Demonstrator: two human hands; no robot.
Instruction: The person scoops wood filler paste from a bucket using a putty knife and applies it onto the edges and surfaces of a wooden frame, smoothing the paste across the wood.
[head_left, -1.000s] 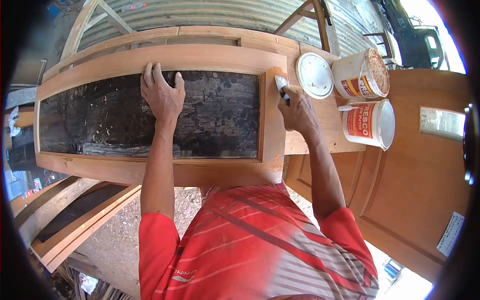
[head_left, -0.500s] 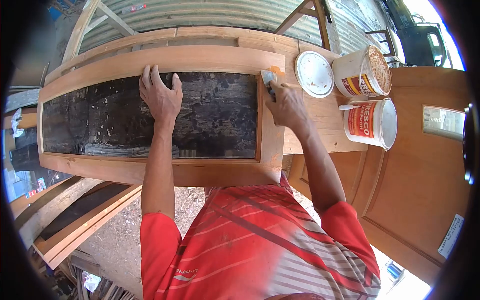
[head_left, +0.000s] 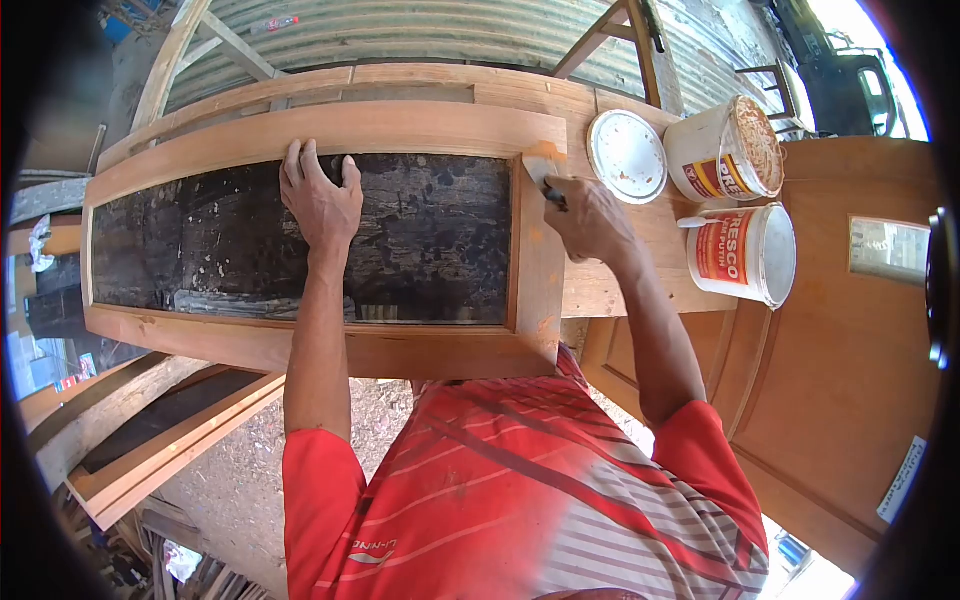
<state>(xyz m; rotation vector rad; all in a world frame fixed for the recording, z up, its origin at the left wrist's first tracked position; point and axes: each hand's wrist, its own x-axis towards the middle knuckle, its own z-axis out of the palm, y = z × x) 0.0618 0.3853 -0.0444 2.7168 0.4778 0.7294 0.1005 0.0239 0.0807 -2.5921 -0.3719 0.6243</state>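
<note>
A wooden framed panel [head_left: 430, 352] lies flat before me, its middle filled by a dark, stained sheet [head_left: 430, 245]. My left hand [head_left: 325, 205] rests on it, fingers apart, the tips on the far rail and the wrist over the dark sheet. At the right end, my right hand [head_left: 597, 222] is wrapped round the dark handle of a putty knife [head_left: 537, 170]. The blade lies against the far right corner of the frame, beside a smear of orange putty [head_left: 547, 150]. More orange patches mark the right stile and the near right corner.
Right of the frame, a white lid [head_left: 627, 157] lies on the wooden bench [head_left: 610, 285]. Two white buckets stand beyond: one crusted with putty [head_left: 705, 150], the other with a red label [head_left: 722, 248]. A brown door [head_left: 830, 340] stands at right; another frame [head_left: 180, 440] is at lower left.
My right hand and the putty knife have shifted slightly right and nearer me, and more of the blade shows. My left hand keeps its place on the frame.
</note>
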